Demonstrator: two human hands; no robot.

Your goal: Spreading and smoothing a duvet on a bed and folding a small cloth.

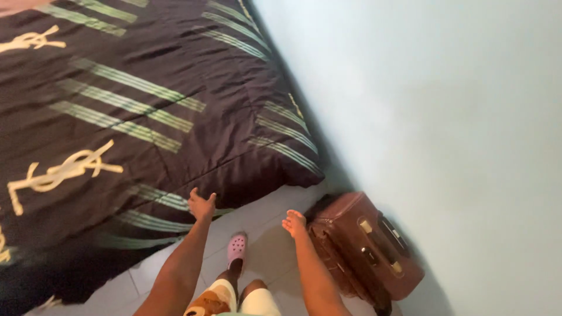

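Hands open at the edge of the bed cover

What could go wrong, as I judge it: the dark bed cover point(134, 117) hangs over the side of the bed toward the tiled floor point(266, 248), and its lower edge looks loose and bunched, so a grip taken with only the fingertips could slip off the thick fabric. The brown suitcase point(363, 248) lies tilted against the pale wall point(439, 129), just beside the right hand; a wide swing of that arm could knock it. The space between bed and wall is narrow, and the foot in the pink clog point(236, 246) stands near the draped edge, so treading on the cloth is a risk too.

The left hand point(201, 205) is open, fingers spread, and sits right at the hanging edge of the cover; whether it touches the fabric I cannot tell. The right hand point(294, 223) is also open and holds nothing, hanging over the floor between the cover's corner and the suitcase, apart from the cover. The cover, dark with pale green stripes and cream emblems, lies ahead of and to the left of both hands
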